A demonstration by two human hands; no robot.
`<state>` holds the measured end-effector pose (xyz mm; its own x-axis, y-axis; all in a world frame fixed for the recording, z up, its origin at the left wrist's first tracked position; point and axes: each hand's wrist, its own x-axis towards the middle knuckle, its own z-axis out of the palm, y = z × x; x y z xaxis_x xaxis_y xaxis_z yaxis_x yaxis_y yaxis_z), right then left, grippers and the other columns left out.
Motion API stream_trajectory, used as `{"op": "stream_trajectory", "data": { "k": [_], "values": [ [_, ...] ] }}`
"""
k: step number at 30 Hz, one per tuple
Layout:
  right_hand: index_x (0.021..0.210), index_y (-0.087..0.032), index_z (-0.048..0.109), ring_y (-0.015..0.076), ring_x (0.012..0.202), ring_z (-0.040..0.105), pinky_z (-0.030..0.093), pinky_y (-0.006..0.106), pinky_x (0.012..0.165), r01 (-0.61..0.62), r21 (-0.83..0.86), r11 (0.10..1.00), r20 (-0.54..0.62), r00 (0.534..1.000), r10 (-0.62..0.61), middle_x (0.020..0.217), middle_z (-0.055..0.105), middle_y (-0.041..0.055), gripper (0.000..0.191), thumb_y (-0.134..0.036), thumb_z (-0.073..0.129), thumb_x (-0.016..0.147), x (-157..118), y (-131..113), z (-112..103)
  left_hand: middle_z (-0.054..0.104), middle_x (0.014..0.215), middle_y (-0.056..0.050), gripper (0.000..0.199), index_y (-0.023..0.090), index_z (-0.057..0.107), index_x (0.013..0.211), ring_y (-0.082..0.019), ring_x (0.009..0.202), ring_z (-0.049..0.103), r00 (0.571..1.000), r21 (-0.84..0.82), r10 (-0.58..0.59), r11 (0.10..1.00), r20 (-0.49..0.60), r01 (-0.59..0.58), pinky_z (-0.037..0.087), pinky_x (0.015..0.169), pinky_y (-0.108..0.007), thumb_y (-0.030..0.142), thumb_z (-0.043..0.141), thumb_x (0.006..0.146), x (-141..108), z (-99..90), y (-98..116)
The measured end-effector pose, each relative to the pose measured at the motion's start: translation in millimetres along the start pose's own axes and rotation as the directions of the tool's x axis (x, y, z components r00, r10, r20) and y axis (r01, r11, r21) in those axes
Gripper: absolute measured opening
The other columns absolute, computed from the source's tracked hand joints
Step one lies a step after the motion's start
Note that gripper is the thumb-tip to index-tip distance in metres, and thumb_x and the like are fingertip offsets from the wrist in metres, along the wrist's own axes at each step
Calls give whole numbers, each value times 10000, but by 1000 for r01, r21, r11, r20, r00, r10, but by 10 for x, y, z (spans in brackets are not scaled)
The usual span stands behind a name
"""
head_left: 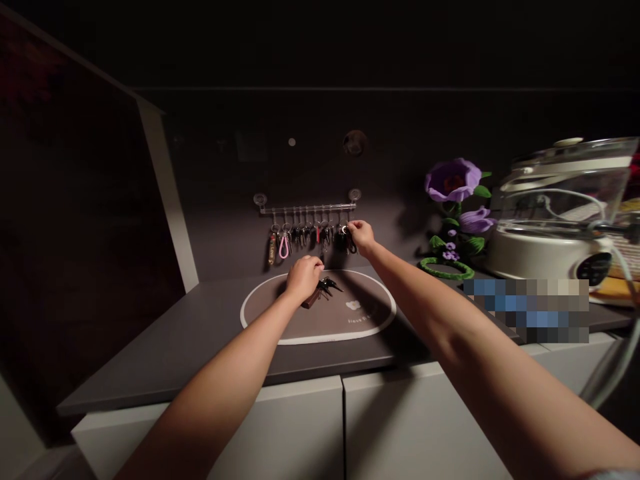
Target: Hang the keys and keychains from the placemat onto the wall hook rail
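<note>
A clear rail (310, 209) on the back wall carries several bunches of keys (301, 233) on hooks, one with a pink strap (284, 246). At the rail's right end, my right hand (362, 237) pinches a dark bunch of keys (345, 235), with a black loop hanging below its fingertips. Lower down, my left hand (303, 279) is over an oval mat (280, 327), fingers curled together. What they hold, if anything, is hidden. Beside and partly under that hand are a dark brown object (311, 301) and a shiny black bunch of keys (328, 288).
A purple artificial flower (454, 180) with a green ring base stands right of the mat. Beyond it is a white appliance (540, 257) with a clear top and a cable. The dark counter's front edge (320, 370) runs above white cabinet doors (295, 427).
</note>
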<state>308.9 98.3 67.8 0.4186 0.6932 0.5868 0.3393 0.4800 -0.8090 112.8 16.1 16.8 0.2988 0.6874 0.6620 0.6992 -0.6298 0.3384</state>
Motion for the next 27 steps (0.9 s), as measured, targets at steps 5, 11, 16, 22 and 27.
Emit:
{"op": "stream_trajectory", "data": {
  "k": [5, 11, 16, 22, 27],
  "values": [
    [868, -148, 595, 157, 798, 558, 431, 309, 789, 1, -99, 995, -38, 999, -5, 868, 632, 66, 195, -231, 505, 717, -133, -52, -45, 645, 842, -63, 155, 175, 661, 816, -164, 793, 567, 1000, -47, -26, 999, 14, 27, 418, 752, -276, 227, 520, 775, 15, 13, -20],
    [871, -158, 615, 172, 865, 564, 419, 322, 840, 118, -209, 971, 39, 993, -112, 909, 638, 78, 184, -214, 492, 746, -535, -133, -62, 661, 782, -61, 135, 168, 656, 809, -163, 716, 576, 992, -81, -101, 991, 71, 107, 424, 685, -269, 232, 560, 739, 8, 16, -36],
    [853, -165, 618, 146, 790, 568, 429, 299, 790, 142, -162, 976, 207, 972, -107, 882, 645, 57, 156, -210, 512, 748, -933, -134, -76, 662, 828, -73, 178, 164, 646, 838, -179, 765, 588, 984, -11, -114, 993, 136, 117, 428, 712, -272, 282, 597, 714, -5, 30, -58],
    [807, -186, 633, 144, 741, 548, 417, 277, 747, 325, -285, 902, 469, 868, -165, 834, 642, 39, 118, -166, 554, 721, -1132, -4, -158, 661, 845, -83, 285, 162, 624, 873, -203, 783, 600, 958, 12, -179, 983, 223, 181, 427, 687, -270, 359, 643, 669, -28, 52, -85],
    [789, -178, 644, 150, 700, 536, 401, 274, 724, 373, -371, 850, 527, 839, -138, 802, 644, 52, 126, -133, 546, 724, -1104, 41, -206, 614, 581, 9, 400, 179, 591, 964, -135, 457, 531, 910, -46, -227, 965, 348, 258, 389, 528, -238, 392, 669, 635, -66, 105, -141]
  ]
}}
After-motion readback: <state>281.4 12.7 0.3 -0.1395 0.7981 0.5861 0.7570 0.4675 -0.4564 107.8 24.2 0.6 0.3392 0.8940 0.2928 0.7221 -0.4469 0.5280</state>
